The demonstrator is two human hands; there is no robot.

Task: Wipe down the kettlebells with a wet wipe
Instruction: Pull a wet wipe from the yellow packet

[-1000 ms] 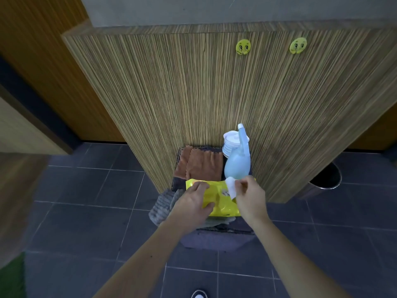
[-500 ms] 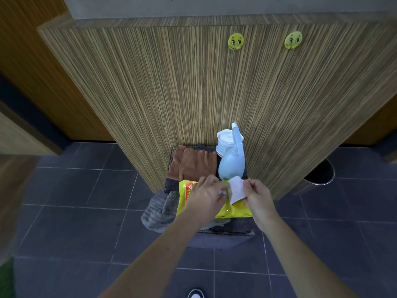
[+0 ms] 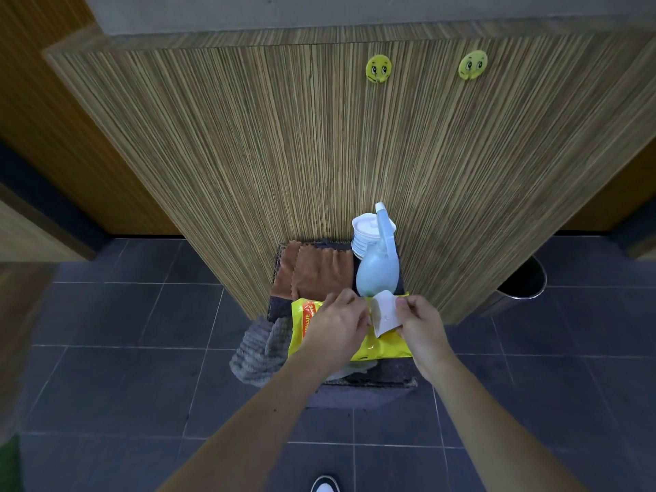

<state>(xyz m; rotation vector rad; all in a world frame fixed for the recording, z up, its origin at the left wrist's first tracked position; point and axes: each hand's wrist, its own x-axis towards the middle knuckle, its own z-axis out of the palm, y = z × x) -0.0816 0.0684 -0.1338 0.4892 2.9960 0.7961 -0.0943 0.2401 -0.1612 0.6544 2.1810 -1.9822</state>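
Note:
A yellow wet-wipe pack (image 3: 381, 346) lies on a dark stool-like box (image 3: 362, 388) against the wooden panel. My left hand (image 3: 335, 332) rests on the pack's top, fingers pinched at its opening. My right hand (image 3: 422, 332) pinches the white flap or wipe (image 3: 385, 314) lifted up from the pack. No kettlebell is in view.
A light blue spray bottle (image 3: 377, 275), a white stack of lids or cups (image 3: 365, 236), brown cloths (image 3: 312, 271) and a grey cloth (image 3: 261, 349) share the box. A metal bin (image 3: 521, 289) stands to the right. A dark tiled floor surrounds it.
My left hand slid from the pack's left part to its opening. My right hand lifted the white piece further up and to the right.

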